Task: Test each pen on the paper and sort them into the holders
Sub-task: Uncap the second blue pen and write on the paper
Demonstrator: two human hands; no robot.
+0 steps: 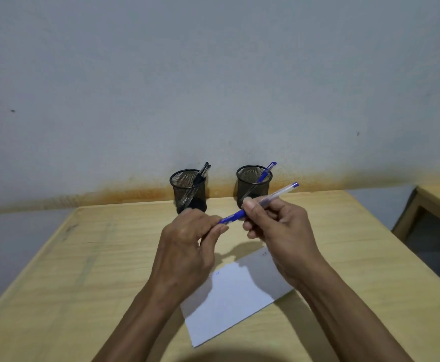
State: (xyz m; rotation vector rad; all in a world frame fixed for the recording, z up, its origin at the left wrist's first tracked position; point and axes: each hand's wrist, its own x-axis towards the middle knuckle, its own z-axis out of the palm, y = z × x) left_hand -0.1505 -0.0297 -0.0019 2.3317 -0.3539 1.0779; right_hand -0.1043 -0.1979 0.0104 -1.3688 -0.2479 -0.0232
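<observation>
Both my hands hold one blue pen (279,195) above the table. My right hand (273,226) grips its clear barrel, with the blue end pointing up and right. My left hand (187,241) pinches the blue cap (230,218) at the pen's lower end. A white sheet of paper (235,296) lies on the wooden table (83,270) under my wrists, with small ink marks near its top. Two black mesh holders stand at the wall: the left holder (188,190) has black pens, the right holder (252,182) has a blue pen.
The grey wall stands right behind the holders, with a rust-coloured stain along its base. A second wooden table (438,205) is at the far right, separated by a gap.
</observation>
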